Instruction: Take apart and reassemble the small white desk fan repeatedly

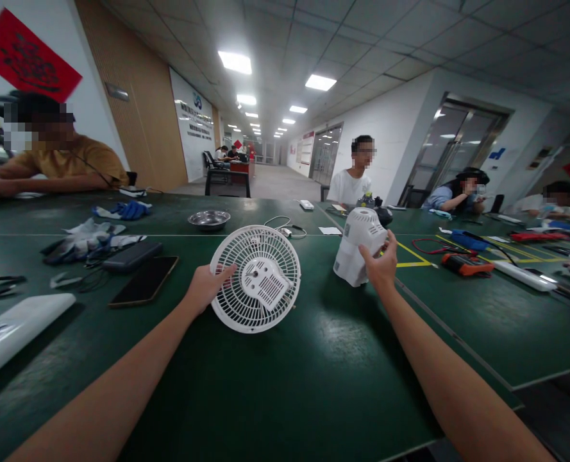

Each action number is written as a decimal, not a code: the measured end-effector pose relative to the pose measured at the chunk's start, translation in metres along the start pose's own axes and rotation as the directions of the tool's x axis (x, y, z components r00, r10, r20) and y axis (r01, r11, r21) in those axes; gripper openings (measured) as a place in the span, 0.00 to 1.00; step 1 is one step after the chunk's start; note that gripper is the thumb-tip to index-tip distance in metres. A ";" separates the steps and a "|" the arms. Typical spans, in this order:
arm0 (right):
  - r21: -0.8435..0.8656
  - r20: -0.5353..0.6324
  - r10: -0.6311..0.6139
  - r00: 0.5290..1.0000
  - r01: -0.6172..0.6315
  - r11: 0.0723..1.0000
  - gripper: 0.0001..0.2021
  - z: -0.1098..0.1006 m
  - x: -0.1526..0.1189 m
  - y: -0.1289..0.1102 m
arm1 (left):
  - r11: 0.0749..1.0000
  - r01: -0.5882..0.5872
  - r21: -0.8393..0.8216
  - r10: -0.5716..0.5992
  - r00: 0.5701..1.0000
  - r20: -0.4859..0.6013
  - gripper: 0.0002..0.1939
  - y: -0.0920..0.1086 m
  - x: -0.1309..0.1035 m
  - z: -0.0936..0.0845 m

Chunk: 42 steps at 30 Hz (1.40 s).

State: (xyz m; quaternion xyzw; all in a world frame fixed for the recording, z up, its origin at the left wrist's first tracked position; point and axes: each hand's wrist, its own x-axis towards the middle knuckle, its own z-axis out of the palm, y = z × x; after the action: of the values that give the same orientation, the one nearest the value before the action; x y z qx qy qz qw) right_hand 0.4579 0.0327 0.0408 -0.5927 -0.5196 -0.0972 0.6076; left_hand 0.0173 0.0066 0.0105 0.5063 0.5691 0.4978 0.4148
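Observation:
My left hand (208,286) grips the left rim of a round white fan grille (227,314), thumb over its slotted face. The grille stands tilted above the green table, with a vented plate at its centre. Over to the right, my right hand (382,262) is wrapped round a white plastic housing (354,247), which looks like a fan's motor cover or base. Vent slots and a round hole show at the housing's top. My right fingertips are partly hidden behind it. The two parts are apart from each other.
On the green table (275,398) lie a metal bowl (209,220), a phone (143,281), a dark power bank (132,255), gloves (85,240) and a white device (20,330). Farther right is an orange multimeter (466,264). Several people sit around the table.

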 end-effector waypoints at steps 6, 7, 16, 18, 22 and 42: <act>0.050 0.007 0.020 1.000 -0.020 0.999 0.41 0.000 0.001 0.001 | 1.000 0.009 0.007 -0.009 1.000 -0.020 0.17 0.001 0.001 0.001; 0.066 0.018 0.028 0.999 -0.029 0.997 0.41 0.000 0.001 0.001 | 1.000 0.014 0.007 -0.014 1.000 -0.013 0.17 0.001 0.001 0.001; 0.055 -0.044 0.042 0.998 -0.039 0.998 0.36 0.000 0.001 0.001 | 1.000 0.016 0.014 -0.017 1.000 0.005 0.16 0.002 -0.001 0.000; 0.072 -0.066 0.020 0.998 -0.015 0.997 0.36 0.000 0.000 -0.001 | 1.000 0.011 0.008 -0.011 1.000 0.002 0.16 0.001 0.000 0.000; 0.027 -0.139 -0.117 0.983 0.122 0.992 0.39 -0.004 -0.001 -0.011 | 1.000 0.011 0.005 -0.011 1.000 -0.009 0.15 0.000 0.001 0.000; -0.170 0.592 0.076 0.802 0.032 0.985 0.34 0.056 -0.078 -0.051 | 0.999 -0.040 -0.007 0.040 0.999 0.016 0.16 0.002 -0.001 -0.001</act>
State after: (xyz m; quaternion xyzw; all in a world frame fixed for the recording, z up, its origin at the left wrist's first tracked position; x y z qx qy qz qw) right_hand 0.3572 0.0253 0.0007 -0.6491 -0.6671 0.0568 0.3611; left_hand 0.0165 0.0058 0.0123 0.5201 0.5537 0.5039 0.4111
